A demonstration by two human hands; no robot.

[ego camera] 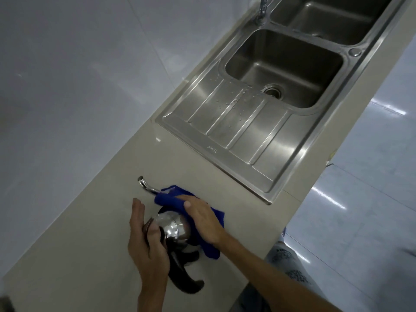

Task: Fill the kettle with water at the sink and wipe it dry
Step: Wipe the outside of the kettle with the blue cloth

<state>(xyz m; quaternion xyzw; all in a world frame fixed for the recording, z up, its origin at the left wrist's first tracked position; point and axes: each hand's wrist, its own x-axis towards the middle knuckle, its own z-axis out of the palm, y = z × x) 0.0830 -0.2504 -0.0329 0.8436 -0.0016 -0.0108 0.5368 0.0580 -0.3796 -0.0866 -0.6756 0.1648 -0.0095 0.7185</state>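
A shiny steel kettle (174, 228) with a dark handle and a curved spout stands on the beige counter (96, 233), left of the sink. My left hand (146, 239) rests flat against the kettle's left side and lid, fingers stretched out. My right hand (201, 218) presses a blue cloth (167, 199) onto the kettle's right side. The cloth drapes over the body and hides much of it. The spout tip (141, 180) pokes out beyond the cloth.
A stainless double sink (283, 70) with a ribbed drainboard (227, 129) carrying water drops lies to the upper right. A tap (262, 10) stands at its back edge. A white tiled wall is on the left, shiny floor tiles on the right.
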